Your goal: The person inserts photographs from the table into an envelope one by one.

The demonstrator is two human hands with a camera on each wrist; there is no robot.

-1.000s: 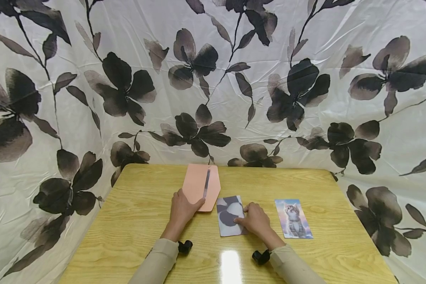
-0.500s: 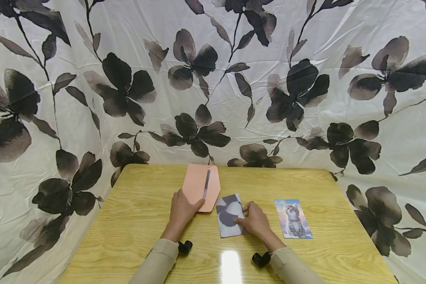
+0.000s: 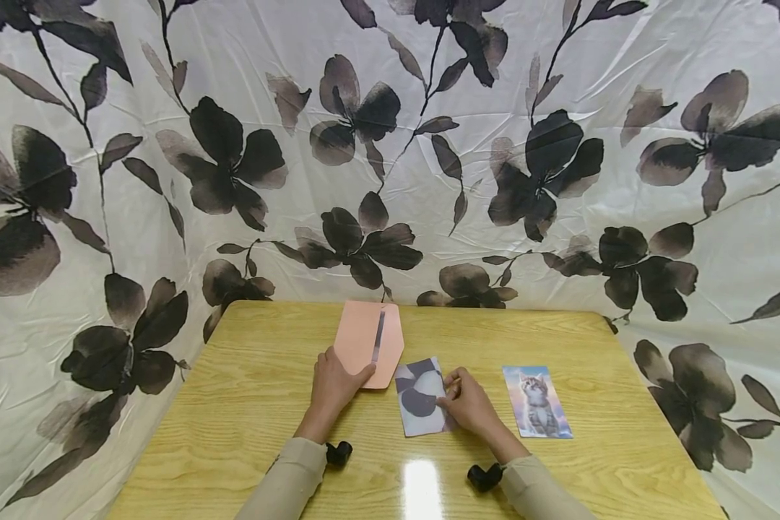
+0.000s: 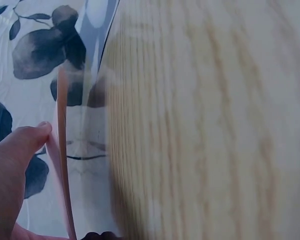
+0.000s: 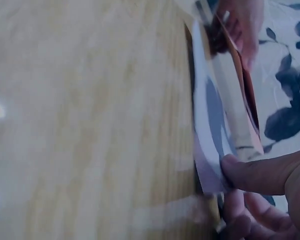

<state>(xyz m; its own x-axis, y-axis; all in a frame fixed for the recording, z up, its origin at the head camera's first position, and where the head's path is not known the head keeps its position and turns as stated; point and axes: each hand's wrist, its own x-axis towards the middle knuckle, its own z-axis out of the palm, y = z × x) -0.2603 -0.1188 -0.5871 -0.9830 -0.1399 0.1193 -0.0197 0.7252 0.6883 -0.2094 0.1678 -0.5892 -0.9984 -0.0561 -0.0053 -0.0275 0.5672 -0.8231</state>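
My left hand [image 3: 335, 384] holds a pink envelope [image 3: 357, 336] at its near left edge, thumb on top. A narrow grey strip runs along the envelope's upper face. In the left wrist view, the envelope [image 4: 64, 150] appears edge-on beside my thumb. To its right, my right hand [image 3: 471, 404] pinches the right edge of a thin card [image 3: 419, 393] with grey and white petal-like shapes. The right wrist view shows my thumb on the face of this card [image 5: 210, 135], with curled fingers behind it. Farther right lies a kitten picture card [image 3: 536, 401], touched by neither hand.
The wooden table [image 3: 247, 462] carries all these things, and its far edge meets a white floral cloth [image 3: 455, 217]. Black wrist cameras [image 3: 339, 453] sit at both cuffs. Glare marks the table's near middle.
My right thumb has slid slightly toward the right edge of the petal-patterned card, which has turned a little. My left hand and the envelope stay put, as does the kitten card.
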